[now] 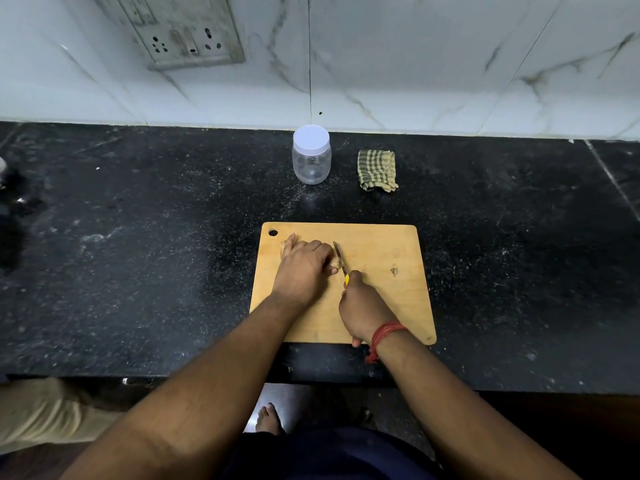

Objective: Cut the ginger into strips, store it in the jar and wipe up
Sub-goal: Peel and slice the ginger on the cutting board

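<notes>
Now the left hand [304, 268] pins the ginger [334, 262] while the right hand [363, 306] grips the knife [341, 259] beside it.

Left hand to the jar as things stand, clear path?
Probably yes. The left hand holds the ginger on the board; the jar stands straight behind it with bare counter between. It must let go of the ginger first.

Two bare forearms, no sleeves showing, reach in from the lower edge of the frame. A red thread band [385, 336], wound several times, circles the right wrist. Dark blue clothing [329, 455] covers the lap at bottom centre, above one bare foot [268, 419].
</notes>
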Demonstrator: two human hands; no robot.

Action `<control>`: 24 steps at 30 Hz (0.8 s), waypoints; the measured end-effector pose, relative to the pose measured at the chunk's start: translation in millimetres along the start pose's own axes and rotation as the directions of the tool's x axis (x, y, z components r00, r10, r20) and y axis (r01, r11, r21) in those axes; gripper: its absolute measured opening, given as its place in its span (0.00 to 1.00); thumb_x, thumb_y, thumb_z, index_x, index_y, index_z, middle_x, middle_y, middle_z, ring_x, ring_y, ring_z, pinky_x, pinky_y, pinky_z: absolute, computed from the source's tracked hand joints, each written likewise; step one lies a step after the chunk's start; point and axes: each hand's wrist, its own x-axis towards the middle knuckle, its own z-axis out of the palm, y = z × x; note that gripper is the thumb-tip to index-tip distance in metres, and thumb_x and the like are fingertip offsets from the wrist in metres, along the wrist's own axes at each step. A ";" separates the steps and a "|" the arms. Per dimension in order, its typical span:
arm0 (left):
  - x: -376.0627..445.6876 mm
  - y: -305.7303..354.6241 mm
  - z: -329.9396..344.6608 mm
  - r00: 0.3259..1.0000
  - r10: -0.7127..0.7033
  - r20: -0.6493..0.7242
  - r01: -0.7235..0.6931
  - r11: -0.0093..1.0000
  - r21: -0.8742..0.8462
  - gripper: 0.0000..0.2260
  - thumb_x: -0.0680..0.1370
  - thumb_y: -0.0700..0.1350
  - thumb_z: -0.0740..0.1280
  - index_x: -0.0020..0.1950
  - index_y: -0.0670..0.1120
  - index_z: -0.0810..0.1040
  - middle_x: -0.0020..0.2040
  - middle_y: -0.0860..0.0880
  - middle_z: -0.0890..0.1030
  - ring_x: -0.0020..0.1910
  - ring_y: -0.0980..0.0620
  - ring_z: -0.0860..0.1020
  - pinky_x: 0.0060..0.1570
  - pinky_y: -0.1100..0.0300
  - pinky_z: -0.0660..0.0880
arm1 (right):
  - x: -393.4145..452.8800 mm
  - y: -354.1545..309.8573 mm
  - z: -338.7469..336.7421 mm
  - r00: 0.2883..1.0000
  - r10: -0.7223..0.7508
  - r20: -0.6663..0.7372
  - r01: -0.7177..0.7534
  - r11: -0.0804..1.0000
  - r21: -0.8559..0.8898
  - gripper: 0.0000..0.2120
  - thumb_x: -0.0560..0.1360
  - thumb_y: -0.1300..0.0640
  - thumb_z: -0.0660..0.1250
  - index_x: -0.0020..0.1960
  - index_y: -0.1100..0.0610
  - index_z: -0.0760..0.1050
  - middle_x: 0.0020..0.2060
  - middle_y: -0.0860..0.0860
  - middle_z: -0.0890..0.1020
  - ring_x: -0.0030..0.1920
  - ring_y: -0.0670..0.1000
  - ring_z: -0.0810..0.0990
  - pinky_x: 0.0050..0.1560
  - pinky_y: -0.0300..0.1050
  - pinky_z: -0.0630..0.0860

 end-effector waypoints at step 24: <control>1.3 6.2 -3.9 1.000 -0.005 0.002 0.005 1.000 0.005 0.02 0.79 0.44 0.67 0.51 0.48 0.77 0.51 0.49 0.81 0.53 0.46 0.78 0.76 0.45 0.55 | 4.1 -25.1 -4.2 0.982 0.149 0.116 -0.152 0.988 0.017 0.28 0.80 0.68 0.50 0.78 0.58 0.49 0.45 0.61 0.79 0.27 0.53 0.77 0.20 0.42 0.73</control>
